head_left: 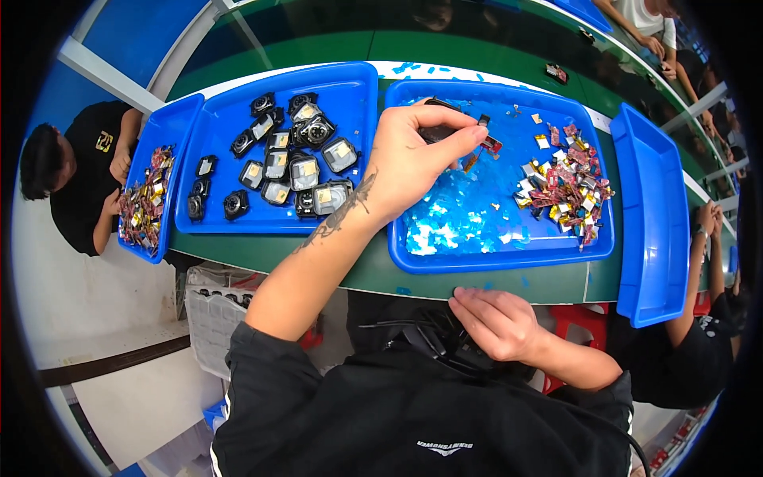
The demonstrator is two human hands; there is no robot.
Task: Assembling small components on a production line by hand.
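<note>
My left hand [413, 159] is closed over the right blue tray, thumb and fingertips pinched together. It grips a black watch case [435, 133], mostly hidden behind the fingers. A small red circuit board [493, 146] shows just beyond the fingertips; whether it is attached to the case I cannot tell. Blue film pieces [457, 219] cover much of this tray [501, 262]. At its right side lies a heap of small red boards and silver and yellow parts [564, 187]. By the near table edge, my right hand [505, 322] has its fingers curled together, their undersides hidden.
Left of my arm, a blue tray [262, 225] holds several watch cases [304, 171]. Farther left, a narrow tray [164, 230] contains more small parts, with a person [91, 179] beside it. An empty blue tray [656, 230] overhangs the table edge at right. Other people work around.
</note>
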